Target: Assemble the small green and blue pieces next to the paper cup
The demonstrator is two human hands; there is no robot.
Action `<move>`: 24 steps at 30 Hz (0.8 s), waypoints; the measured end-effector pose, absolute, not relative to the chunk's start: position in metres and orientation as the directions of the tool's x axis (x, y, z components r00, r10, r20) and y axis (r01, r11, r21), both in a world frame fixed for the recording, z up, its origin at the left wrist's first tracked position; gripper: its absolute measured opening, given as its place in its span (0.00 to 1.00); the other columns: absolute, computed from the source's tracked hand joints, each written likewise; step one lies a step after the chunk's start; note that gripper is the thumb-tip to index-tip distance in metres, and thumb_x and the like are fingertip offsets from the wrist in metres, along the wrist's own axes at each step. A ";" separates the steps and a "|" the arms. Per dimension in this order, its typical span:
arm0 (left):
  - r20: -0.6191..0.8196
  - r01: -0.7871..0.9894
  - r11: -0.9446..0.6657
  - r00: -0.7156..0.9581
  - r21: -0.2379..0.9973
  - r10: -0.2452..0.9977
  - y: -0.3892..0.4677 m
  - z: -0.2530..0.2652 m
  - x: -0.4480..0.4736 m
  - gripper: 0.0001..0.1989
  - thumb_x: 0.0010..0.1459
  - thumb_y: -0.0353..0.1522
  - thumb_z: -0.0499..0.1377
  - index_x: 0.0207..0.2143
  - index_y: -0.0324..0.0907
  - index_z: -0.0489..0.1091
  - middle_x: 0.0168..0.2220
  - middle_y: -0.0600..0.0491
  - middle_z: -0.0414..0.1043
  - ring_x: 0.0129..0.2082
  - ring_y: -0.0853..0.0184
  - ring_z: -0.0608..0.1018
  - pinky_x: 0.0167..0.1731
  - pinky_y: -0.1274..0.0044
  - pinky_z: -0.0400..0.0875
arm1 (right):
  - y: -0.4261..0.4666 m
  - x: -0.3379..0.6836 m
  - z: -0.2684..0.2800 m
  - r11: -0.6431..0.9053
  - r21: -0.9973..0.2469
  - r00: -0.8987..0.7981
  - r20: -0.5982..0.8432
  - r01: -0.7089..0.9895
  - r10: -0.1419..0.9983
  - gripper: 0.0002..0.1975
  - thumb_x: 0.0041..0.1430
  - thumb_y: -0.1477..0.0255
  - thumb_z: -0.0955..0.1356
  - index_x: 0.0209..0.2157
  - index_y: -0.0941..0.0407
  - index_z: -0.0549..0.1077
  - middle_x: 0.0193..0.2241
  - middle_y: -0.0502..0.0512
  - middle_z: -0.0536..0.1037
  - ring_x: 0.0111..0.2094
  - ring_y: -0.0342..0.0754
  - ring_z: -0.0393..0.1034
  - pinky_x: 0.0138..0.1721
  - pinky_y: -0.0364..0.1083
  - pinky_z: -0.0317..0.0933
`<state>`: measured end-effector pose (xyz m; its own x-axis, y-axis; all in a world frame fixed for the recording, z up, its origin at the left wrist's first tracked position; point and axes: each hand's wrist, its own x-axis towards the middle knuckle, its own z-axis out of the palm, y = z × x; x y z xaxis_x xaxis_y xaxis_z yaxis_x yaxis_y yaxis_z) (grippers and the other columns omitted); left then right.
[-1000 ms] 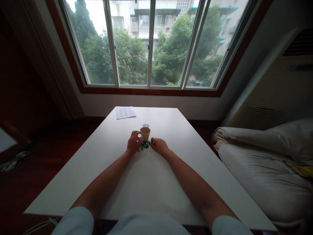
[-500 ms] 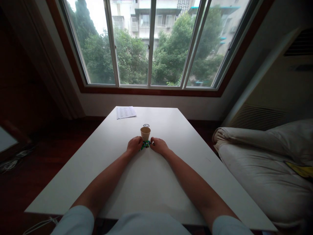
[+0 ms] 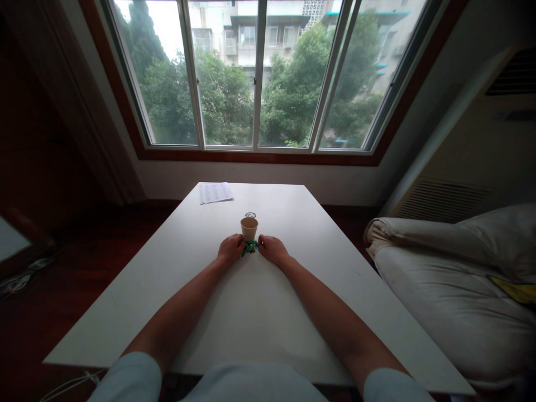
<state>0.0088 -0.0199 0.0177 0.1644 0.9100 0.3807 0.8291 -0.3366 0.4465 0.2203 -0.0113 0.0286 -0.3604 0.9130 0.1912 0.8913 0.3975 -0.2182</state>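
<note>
Table [image 3: 255, 312], white, bearing cup [image 3: 249, 230] and papers [image 3: 216, 193], window [image 3: 258, 78] beyond

We're on one head cam, up close at the desk [image 3: 259, 324], looking forward and down from its near edge toward the window [image 3: 257, 84].

Left hand [image 3: 231, 247], right hand [image 3: 273, 248]: fingertips mostly hidden, grip unreadable. Colored pieces [image 3: 250, 247] between them too small to identify. Papers [image 3: 216, 192] beyond left hand: print too tiny to read.

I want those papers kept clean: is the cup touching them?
Apart: the head view shows white tabletop between the cup and the papers.
</note>
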 end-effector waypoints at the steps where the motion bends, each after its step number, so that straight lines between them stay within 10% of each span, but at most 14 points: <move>1: 0.374 0.836 -0.330 0.164 0.439 0.913 -0.020 0.018 0.009 0.09 0.61 0.34 0.56 0.35 0.45 0.76 0.34 0.51 0.77 0.35 0.65 0.76 0.34 0.76 0.64 | -0.011 0.220 0.028 0.406 -0.220 -0.367 0.198 0.887 0.909 0.08 0.63 0.72 0.64 0.41 0.52 0.75 0.39 0.54 0.80 0.39 0.48 0.72 0.38 0.44 0.55; 24: 0.338 0.853 -0.322 0.185 0.412 0.923 -0.018 0.015 0.009 0.11 0.64 0.36 0.54 0.38 0.45 0.76 0.38 0.52 0.78 0.37 0.66 0.76 0.36 0.77 0.64 | -0.003 0.222 0.008 0.632 -0.393 -0.468 0.438 0.668 0.768 0.05 0.62 0.72 0.65 0.35 0.53 0.74 0.31 0.50 0.76 0.30 0.44 0.65 0.34 0.41 0.55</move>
<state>0.0087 -0.0180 0.0147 0.1849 0.9227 0.3384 0.8526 -0.3218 0.4118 0.2225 -0.0027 0.0084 -0.4680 0.7676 0.4379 0.6680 0.6317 -0.3933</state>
